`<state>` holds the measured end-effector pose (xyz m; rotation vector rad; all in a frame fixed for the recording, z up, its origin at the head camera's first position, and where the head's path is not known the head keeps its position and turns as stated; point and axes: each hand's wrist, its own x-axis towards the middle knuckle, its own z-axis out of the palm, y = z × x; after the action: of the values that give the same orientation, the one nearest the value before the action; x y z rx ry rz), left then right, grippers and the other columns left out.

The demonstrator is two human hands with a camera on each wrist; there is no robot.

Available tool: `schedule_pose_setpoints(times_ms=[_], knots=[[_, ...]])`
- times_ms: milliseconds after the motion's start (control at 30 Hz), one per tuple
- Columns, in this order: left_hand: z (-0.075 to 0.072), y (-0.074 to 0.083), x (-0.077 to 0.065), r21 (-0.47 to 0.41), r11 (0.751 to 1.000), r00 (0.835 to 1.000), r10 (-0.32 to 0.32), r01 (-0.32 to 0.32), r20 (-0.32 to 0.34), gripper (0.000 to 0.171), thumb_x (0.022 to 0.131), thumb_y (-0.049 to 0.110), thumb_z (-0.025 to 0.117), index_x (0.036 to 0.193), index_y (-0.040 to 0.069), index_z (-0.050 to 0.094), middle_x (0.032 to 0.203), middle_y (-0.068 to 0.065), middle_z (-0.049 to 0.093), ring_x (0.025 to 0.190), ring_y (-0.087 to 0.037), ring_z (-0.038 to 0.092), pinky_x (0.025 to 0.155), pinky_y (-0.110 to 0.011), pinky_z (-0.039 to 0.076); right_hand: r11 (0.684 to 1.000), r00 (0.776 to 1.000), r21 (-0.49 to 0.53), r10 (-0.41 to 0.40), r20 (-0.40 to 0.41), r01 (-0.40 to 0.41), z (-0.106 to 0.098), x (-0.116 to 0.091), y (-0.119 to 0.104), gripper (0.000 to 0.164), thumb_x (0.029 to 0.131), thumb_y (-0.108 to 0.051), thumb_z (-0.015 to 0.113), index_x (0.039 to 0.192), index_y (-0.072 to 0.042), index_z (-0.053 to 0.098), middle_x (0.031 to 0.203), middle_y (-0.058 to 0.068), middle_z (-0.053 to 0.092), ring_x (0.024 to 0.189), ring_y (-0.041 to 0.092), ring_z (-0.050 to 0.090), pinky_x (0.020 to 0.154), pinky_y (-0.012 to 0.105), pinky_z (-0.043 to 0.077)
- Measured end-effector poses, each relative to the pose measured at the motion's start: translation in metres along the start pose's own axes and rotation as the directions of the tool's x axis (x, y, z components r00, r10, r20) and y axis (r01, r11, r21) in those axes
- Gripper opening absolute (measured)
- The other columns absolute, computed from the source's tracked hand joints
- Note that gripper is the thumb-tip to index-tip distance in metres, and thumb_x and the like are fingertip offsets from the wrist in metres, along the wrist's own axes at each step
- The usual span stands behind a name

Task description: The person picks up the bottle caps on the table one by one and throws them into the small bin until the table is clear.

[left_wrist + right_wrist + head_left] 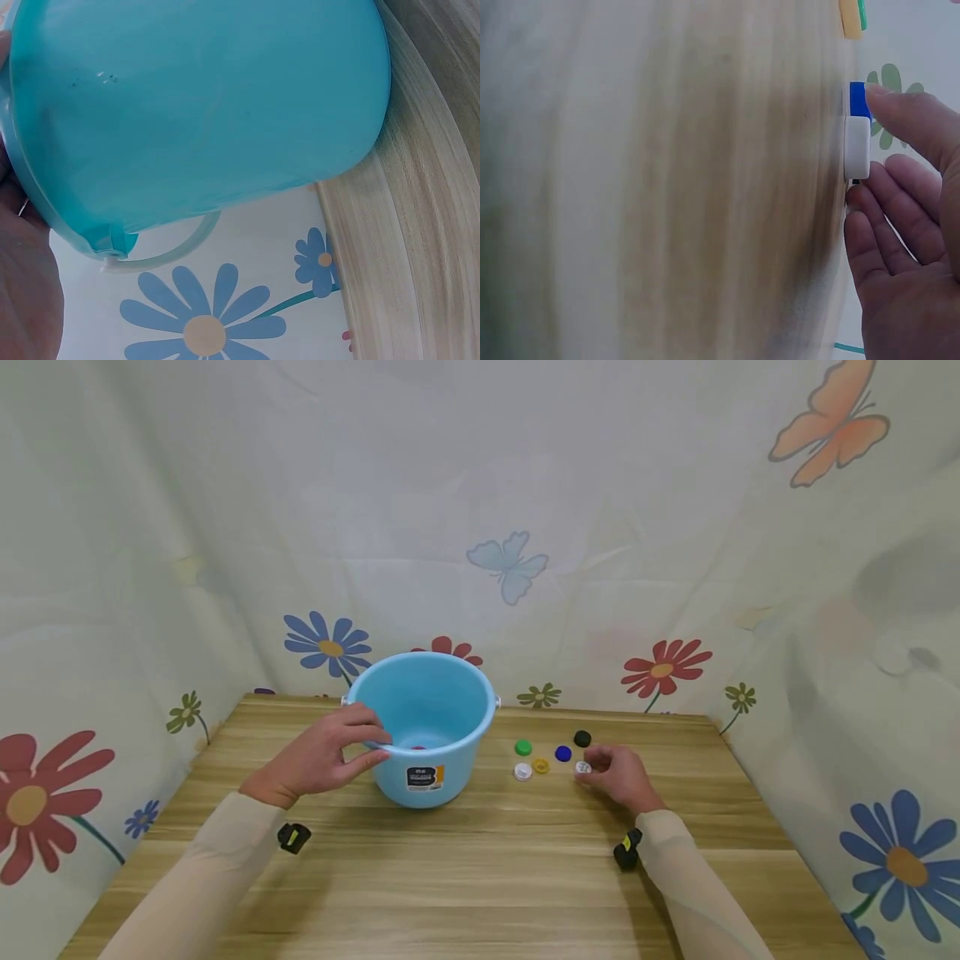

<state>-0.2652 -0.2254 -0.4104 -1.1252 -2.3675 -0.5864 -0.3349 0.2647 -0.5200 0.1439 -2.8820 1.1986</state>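
A wood-grain table stood before a pale cloth printed with flowers and butterflies. The left hand came in from the left, its forearm slanting up to the near-left side of a light blue bucket. The right hand reached in low from the right, its fingers pointing left. The left hand was closed over the bucket's rim and gripped it. The right hand was parted, thumb on one side and loosely bent fingers on the other, with a white cap between them on the table; whether they touched it could not be told.

Just beyond the right hand lay a black cap, and near it a blue cap. Further left were a yellow cap, a second white cap and a green cap, between the right hand and the bucket. The bucket stood upright, a dark label on its front; its near rim mostly hid something red inside.
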Motion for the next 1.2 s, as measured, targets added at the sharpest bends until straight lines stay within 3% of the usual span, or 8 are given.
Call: schedule_pose_setpoints(times_ms=[400,1200], knots=[[0.0021,-0.0019,-0.001,0.002,1.0,1.0,0.005,-0.005,-0.008,0.023,0.081,0.02,0.087,0.1,0.023,0.076,0.099,0.008,0.066,0.096,-0.011,0.06,0.084,-0.047,0.06,0.999,1.0,-0.033,0.01,0.01,-0.01,0.0011,0.002,0.0005,0.041,0.087,-0.018,0.083,0.122,-0.002,0.069,0.12,0.016,0.072,0.11,0.031,0.066,0.1,0.049,0.053],[0.0025,0.0002,-0.0009,0.003,1.0,1.0,-0.02,0.02,0.001,0.019,0.084,0.024,0.085,0.101,0.024,0.076,0.1,0.008,0.066,0.097,-0.011,0.06,0.086,-0.047,0.06,0.994,0.998,-0.094,-0.06,0.0,0.059,0.0006,0.0011,-0.0013,0.036,0.088,-0.012,0.081,0.119,0.002,0.069,0.116,0.018,0.073,0.108,0.031,0.068,0.097,0.05,0.054]])
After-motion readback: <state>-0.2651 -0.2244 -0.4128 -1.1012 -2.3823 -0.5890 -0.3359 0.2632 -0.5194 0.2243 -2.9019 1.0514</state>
